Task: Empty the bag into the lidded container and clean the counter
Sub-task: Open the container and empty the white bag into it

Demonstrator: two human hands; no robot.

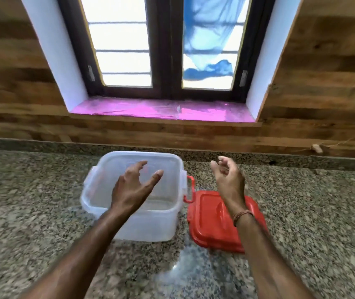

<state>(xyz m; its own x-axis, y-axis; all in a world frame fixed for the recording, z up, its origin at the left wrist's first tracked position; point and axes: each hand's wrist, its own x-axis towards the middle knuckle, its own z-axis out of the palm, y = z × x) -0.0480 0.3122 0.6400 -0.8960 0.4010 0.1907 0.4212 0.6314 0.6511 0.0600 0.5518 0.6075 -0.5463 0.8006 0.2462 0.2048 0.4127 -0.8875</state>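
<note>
- Two hands raised, both gripping nothing.
- Left hand over clear container, fingers spread wide.
- Right hand above red lid, fingers loosely curled.
- Container open on counter, lid flat just beside.

No text, label, brand, number or sign can be read. Checked the walls of the clear container and the top of the red lid. Both are motion-blurred, and no marking can be made out on either.
</note>
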